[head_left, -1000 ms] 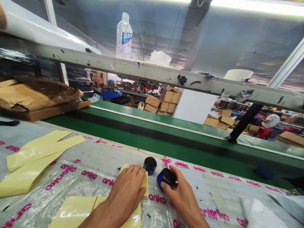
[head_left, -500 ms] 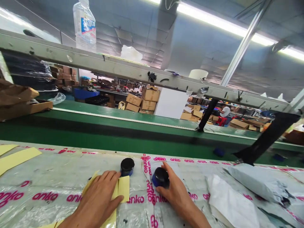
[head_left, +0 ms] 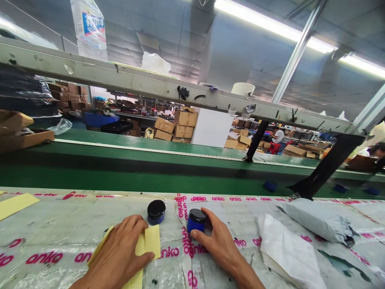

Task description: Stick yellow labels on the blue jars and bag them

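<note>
Cylinder 1 stands free near the tabletop's far edge; right hand grasps cylinder 2, unreleased; left hand covers paper, hold unclear.

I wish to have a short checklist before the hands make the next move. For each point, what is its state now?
1. Right hand has contact with the nearer blue cylinder: ok, thumb and a finger are on it.
2. That cylinder is upright, black top up: ok.
3. Its base rests on the table: cannot tell.
4. Left hand is free: not ok, it lies over yellow paper.
5. Other blue cylinder is upright: ok, beside the left fingers.
6. White packet is apart from the right hand: ok.
</note>
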A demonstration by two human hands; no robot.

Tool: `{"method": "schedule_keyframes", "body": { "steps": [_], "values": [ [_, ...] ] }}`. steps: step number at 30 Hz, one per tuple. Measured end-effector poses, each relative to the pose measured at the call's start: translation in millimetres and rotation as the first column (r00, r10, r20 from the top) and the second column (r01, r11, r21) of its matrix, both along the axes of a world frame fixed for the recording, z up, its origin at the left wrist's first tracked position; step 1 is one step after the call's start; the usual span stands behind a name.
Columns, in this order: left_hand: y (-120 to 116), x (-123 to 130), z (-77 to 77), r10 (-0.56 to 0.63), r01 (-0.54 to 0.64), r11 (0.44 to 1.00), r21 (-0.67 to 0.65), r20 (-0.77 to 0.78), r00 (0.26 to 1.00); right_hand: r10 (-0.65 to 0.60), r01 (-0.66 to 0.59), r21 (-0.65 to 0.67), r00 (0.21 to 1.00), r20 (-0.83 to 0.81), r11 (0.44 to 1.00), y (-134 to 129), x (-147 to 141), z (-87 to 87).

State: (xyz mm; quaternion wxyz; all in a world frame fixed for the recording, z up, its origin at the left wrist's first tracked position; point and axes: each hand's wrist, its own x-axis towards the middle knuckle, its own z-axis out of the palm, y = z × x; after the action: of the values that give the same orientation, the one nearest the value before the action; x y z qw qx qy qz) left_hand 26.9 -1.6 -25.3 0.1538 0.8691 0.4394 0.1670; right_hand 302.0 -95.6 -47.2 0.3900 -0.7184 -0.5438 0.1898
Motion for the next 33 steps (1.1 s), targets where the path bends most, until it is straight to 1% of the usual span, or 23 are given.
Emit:
{"method": "schedule_keyframes", "body": {
  "steps": [3,5,11,13,15,17,19,20,21,22,23,24,25,26,27,29,30,31,32,33],
  "values": [
    [-0.4,-0.2,-4.2,0.027,-0.027,0.999,-0.027,0.014,1.000,-0.001,0.001,0.000,1.000,0.008,1.000,0.6,1.9,-1.5],
    [-1.3,-1.1,-5.4,0.024,-0.023,0.999,-0.040,0.027,0.999,0.002,-0.002,0.000,1.000,0.018,1.000,1.0,2.9,-2.5],
    [-3.2,-2.3,0.2,0.056,-0.048,0.993,-0.110,0.078,0.995,-0.019,0.019,0.016,0.999,0.047,1.000,0.9,1.5,-2.1],
    [-2.2,-1.4,0.6,0.062,-0.048,0.991,-0.124,0.118,0.991,-0.031,0.029,0.028,0.998,0.061,0.999,0.8,1.3,-2.7],
    [-1.7,1.2,1.7,0.052,-0.032,0.994,-0.103,0.194,0.980,-0.048,0.046,0.026,0.996,0.077,0.999,1.0,2.2,-4.8],
    [-3.6,6.1,7.3,-0.005,0.020,0.999,-0.051,0.283,0.959,-0.061,0.060,0.007,0.994,0.088,0.998,1.5,4.3,-7.9],
    [-8.8,13.0,19.3,-0.093,0.104,0.994,-0.013,0.357,0.930,-0.055,0.055,0.004,0.994,0.091,0.998,2.0,6.9,-11.1],
    [-12.3,16.8,27.1,-0.127,0.148,0.989,-0.021,0.395,0.910,-0.045,0.044,0.010,0.995,0.093,0.999,2.2,8.1,-12.2],
    [-15.9,20.7,35.2,-0.131,0.175,0.983,-0.062,0.439,0.889,-0.035,0.033,0.017,0.995,0.095,0.999,2.2,8.9,-12.9],
    [-19.2,24.6,42.7,-0.097,0.188,0.972,-0.138,0.494,0.864,-0.027,0.025,0.021,0.995,0.098,0.999,2.2,9.4,-13.1],
    [-21.8,28.3,49.0,-0.024,0.191,0.950,-0.246,0.553,0.833,-0.023,0.022,0.019,0.995,0.101,1.000,2.1,9.5,-12.9],
    [-23.5,31.9,53.4,0.067,0.201,0.909,-0.366,0.602,0.795,-0.023,0.022,0.014,0.994,0.103,1.000,2.0,9.4,-12.5],
    [-24.3,35.4,55.5,0.161,0.223,0.849,-0.479,0.637,0.754,-0.026,0.025,0.009,0.994,0.103,1.000,1.9,9.1,-12.1],
    [-24.3,38.9,55.2,0.240,0.262,0.777,-0.573,0.654,0.718,-0.027,0.026,0.011,0.994,0.101,1.000,1.8,8.8,-12.0],
    [-23.6,42.5,52.7,0.288,0.317,0.700,-0.640,0.660,0.694,-0.022,0.020,0.022,0.995,0.101,1.000,1.8,8.9,-12.4],
    [-21.7,49.7,42.6,0.294,0.438,0.562,-0.701,0.665,0.687,-0.010,0.000,0.090,0.994,0.110,0.996,2.1,10.3,-14.6],
    [-21.0,53.3,36.0,0.278,0.480,0.510,-0.714,0.665,0.693,-0.011,-0.007,0.149,0.992,0.123,0.989,2.4,11.7,-16.2],
    [-20.6,56.7,29.1,0.259,0.511,0.471,-0.719,0.666,0.699,-0.021,-0.011,0.221,0.990,0.143,0.975,2.7,13.6,-17.8],
    [-20.5,59.9,22.4,0.238,0.533,0.450,-0.717,0.671,0.702,-0.042,-0.009,0.299,0.985,0.164,0.954,3.0,15.7,-19.3],
    [-20.6,62.7,16.2,0.211,0.547,0.449,-0.706,0.679,0.703,-0.069,-0.005,0.372,0.980,0.185,0.928,3.4,17.8,-20.3]
  ]
}}
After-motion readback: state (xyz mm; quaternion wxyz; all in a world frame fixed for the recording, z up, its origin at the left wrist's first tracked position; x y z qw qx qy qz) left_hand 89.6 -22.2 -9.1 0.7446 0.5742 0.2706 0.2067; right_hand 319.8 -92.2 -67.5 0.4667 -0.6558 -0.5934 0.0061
